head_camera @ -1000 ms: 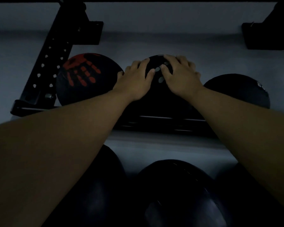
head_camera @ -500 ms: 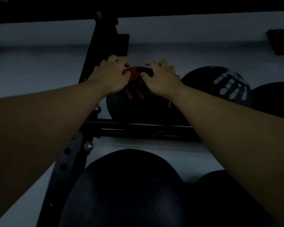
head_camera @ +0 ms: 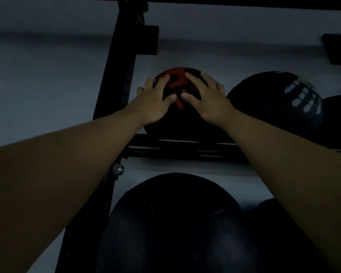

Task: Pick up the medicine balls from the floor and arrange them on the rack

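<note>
A black medicine ball with a red handprint (head_camera: 178,83) sits at the left end of the rack's shelf rail (head_camera: 185,148). My left hand (head_camera: 156,99) lies on its left top, and my right hand (head_camera: 207,97) on its right top, fingers spread over the ball. Just right of it rests a black ball with a white handprint (head_camera: 280,101), and the edge of a third black ball (head_camera: 339,119) shows at the far right. On the lower tier a large black ball (head_camera: 175,223) fills the foreground, with another black ball (head_camera: 280,233) to its right.
The rack's black upright post (head_camera: 124,66) with holes stands just left of the red-print ball, with a bolt (head_camera: 118,170) lower down. A grey wall lies behind. A dark bracket (head_camera: 339,48) sits at the upper right. The light is dim.
A second ago both hands were on the white-print ball in the middle. They shifted left onto the red-print ball, which has since turned a little under my palms, its red print rolling upward.
</note>
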